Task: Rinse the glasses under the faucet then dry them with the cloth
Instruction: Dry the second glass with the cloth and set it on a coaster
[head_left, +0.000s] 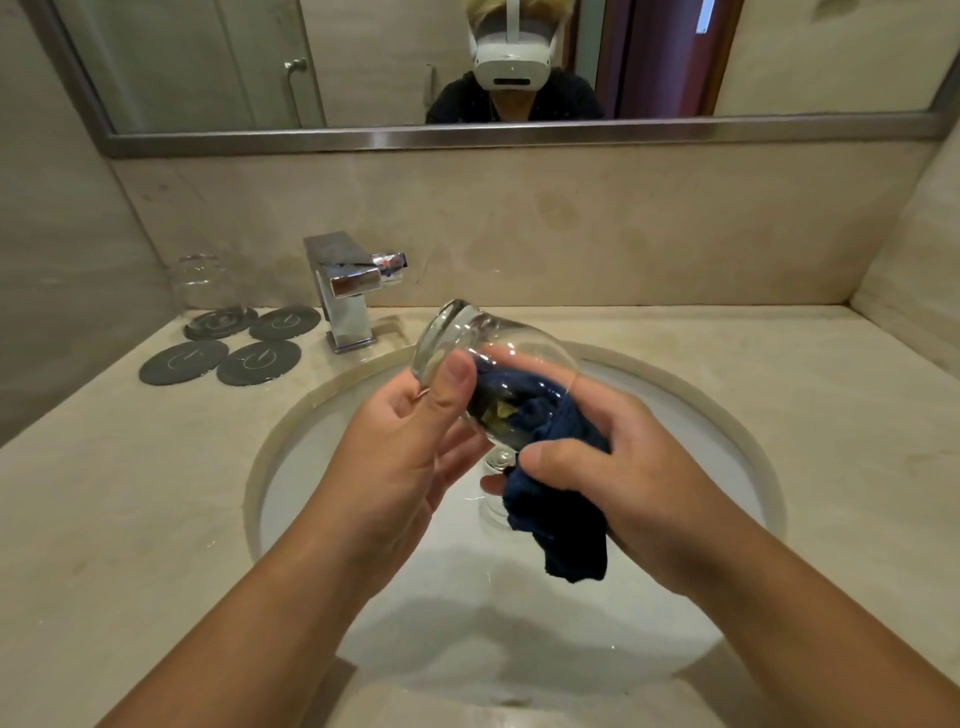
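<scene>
1. Head view: the left hand (410, 441) grasps a clear glass (483, 353) above the sink (311, 410), with the thumb pressed on its side and the fingers curled beneath.
2. The glass is tipped on its side, with the thick base up and to the left and the mouth facing right.
3. The right hand (623, 467) is clenched around a dark blue cloth (550, 467), thumb across the top. One end of the cloth is pushed into the mouth of the glass and the other end hangs below the hand.
4. A small shiny round thing shows low in the sink just under the glass. It may be the drain plug, but the glass blurs it.
5. The chrome faucet (348, 291) stands on the table (130, 493) behind the sink's left rim, and no water shows at its spout.
6. Left of the faucet lie four dark round coasters (184, 361). A second glass (200, 283) stands upright on the far left one.
7. A mirror (363, 135) hangs on the wall above and reflects a person in a white headset.
</scene>
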